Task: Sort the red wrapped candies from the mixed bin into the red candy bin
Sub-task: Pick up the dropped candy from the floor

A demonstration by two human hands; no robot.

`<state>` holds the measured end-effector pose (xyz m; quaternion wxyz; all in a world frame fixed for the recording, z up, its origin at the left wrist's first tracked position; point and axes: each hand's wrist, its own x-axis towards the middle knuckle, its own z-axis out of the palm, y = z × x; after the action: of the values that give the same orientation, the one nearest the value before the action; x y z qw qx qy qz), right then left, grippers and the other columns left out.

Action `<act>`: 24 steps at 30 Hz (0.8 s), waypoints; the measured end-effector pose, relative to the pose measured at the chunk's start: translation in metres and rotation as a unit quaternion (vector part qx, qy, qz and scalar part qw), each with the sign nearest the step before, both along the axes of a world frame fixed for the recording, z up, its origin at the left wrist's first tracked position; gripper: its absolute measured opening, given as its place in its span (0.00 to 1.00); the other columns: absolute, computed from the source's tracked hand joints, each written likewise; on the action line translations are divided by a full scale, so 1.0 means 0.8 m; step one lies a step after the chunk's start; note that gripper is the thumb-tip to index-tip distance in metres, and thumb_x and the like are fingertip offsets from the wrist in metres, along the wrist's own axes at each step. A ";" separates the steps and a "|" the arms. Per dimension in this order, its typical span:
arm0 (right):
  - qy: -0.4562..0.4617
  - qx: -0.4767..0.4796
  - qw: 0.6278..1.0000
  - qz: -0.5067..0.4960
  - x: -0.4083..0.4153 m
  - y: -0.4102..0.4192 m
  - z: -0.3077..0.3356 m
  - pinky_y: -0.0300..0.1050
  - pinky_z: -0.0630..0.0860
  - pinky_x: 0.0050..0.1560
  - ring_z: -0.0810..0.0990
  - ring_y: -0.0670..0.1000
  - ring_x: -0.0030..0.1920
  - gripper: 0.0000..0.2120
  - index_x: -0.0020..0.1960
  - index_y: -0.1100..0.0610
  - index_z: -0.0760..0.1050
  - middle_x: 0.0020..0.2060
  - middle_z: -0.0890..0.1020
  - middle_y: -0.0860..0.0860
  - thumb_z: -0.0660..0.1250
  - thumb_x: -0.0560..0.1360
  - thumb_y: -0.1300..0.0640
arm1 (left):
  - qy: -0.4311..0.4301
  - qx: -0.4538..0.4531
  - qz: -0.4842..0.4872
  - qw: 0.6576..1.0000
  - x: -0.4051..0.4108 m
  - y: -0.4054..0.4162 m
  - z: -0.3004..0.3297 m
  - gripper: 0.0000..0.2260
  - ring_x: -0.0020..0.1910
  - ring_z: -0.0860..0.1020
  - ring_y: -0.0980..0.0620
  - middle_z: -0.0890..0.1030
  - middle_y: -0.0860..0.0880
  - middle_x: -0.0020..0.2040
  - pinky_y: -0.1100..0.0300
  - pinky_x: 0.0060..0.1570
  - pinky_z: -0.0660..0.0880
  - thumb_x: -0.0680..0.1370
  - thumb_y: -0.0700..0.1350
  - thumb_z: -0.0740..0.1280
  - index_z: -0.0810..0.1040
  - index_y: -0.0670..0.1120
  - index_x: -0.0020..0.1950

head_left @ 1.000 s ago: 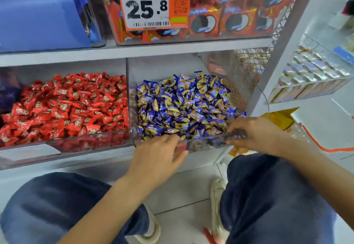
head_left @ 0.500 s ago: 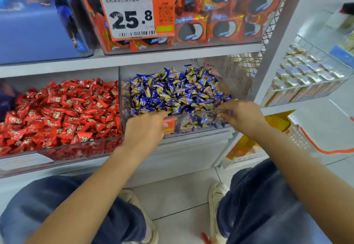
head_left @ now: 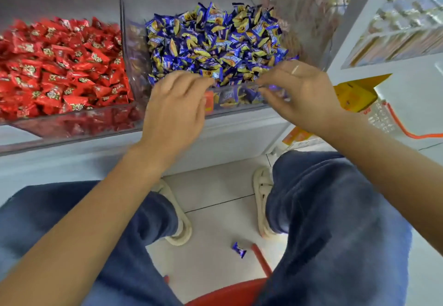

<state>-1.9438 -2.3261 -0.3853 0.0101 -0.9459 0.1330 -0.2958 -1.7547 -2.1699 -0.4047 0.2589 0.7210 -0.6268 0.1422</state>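
The red candy bin point(head_left: 79, 123) is a clear box on the left of the shelf, heaped with red wrapped candies point(head_left: 60, 65). To its right stands the mixed bin point(head_left: 239, 100), also clear; only blue and yellow wrappers point(head_left: 215, 41) show on top. My left hand point(head_left: 177, 106) is at the bin's front rim, fingers over the edge and thumb on the front wall beside an orange label point(head_left: 209, 100). My right hand point(head_left: 299, 92) grips the same rim further right with curled fingers. Both hands are blurred.
A white shelf ledge point(head_left: 227, 135) runs under the bins. A wire rack point(head_left: 395, 17) with silver packs stands to the right, a yellow box point(head_left: 354, 94) below it. On the floor tiles between my knees lie a blue candy point(head_left: 239, 249) and a red stick point(head_left: 261, 260).
The view has tilted down, so the upper shelf and price tag are out of sight. Both hands stay at the mixed bin's front rim and have come closer together.
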 end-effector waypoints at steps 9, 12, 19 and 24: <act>0.388 0.325 0.849 -0.151 -0.038 0.179 -0.210 0.42 0.65 0.36 0.79 0.57 0.44 0.13 0.52 0.55 0.77 0.46 0.81 0.54 0.56 0.79 0.53 | 0.342 0.296 0.124 0.883 -0.126 0.128 -0.201 0.12 0.52 0.78 0.47 0.82 0.50 0.54 0.57 0.47 0.72 0.79 0.44 0.59 0.80 0.49 0.57; 0.438 0.460 0.745 -0.203 -0.084 0.239 -0.322 0.43 0.70 0.46 0.78 0.56 0.54 0.14 0.59 0.55 0.74 0.53 0.80 0.53 0.58 0.79 0.50 | 0.454 0.387 0.222 0.772 -0.157 0.189 -0.273 0.10 0.47 0.77 0.49 0.81 0.49 0.53 0.59 0.45 0.73 0.79 0.42 0.60 0.77 0.51 0.56; 0.479 0.484 0.671 -0.294 -0.144 0.275 -0.438 0.48 0.73 0.50 0.78 0.58 0.53 0.14 0.58 0.57 0.69 0.53 0.79 0.55 0.61 0.77 0.49 | 0.482 0.539 0.257 0.641 -0.156 0.249 -0.357 0.10 0.55 0.78 0.45 0.81 0.46 0.56 0.56 0.55 0.74 0.79 0.46 0.62 0.79 0.46 0.56; 0.459 0.520 0.649 -0.313 -0.152 0.280 -0.485 0.46 0.71 0.47 0.78 0.56 0.51 0.16 0.60 0.53 0.68 0.55 0.76 0.52 0.65 0.75 0.48 | 0.533 0.515 0.302 0.600 -0.125 0.238 -0.385 0.08 0.52 0.78 0.44 0.81 0.46 0.52 0.53 0.55 0.75 0.78 0.44 0.61 0.79 0.46 0.52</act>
<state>-2.0652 -2.1018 -0.7732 0.3445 -0.7027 0.5408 0.3083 -1.8545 -1.9799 -0.7130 0.0751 0.8307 -0.0936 -0.5437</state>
